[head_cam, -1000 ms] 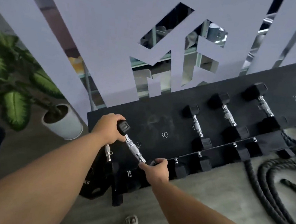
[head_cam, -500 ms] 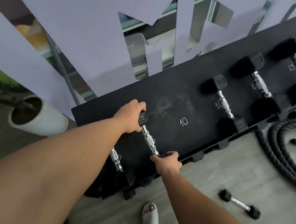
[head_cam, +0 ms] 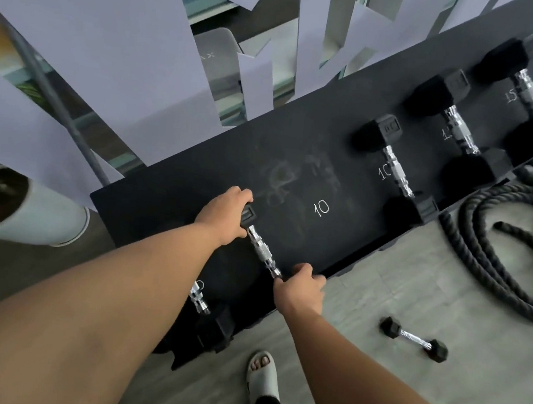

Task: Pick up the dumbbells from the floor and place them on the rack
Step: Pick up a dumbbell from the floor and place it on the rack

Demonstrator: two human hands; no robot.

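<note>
A small dumbbell (head_cam: pixel 262 253) with a chrome handle and black hex ends lies across the left part of the black rack (head_cam: pixel 293 185). My left hand (head_cam: pixel 224 217) is closed over its far end and my right hand (head_cam: pixel 299 286) over its near end at the rack's front edge. Another small dumbbell (head_cam: pixel 413 338) lies on the grey floor to the right of my right arm. Three bigger dumbbells sit on the rack to the right, the nearest (head_cam: pixel 395 172) by a chalked "10". One more dumbbell (head_cam: pixel 198 299) shows partly under my left forearm.
A coil of thick black rope (head_cam: pixel 497 256) lies on the floor at the right. A white plant pot (head_cam: pixel 35 218) stands left of the rack. My sandalled foot (head_cam: pixel 263 377) is near the rack's front. A panelled wall rises behind the rack.
The view has shifted slightly closer and rightward along the rack. Both hands stay on the ends of the same dumbbell, which sits at about the same spot on the rack.
</note>
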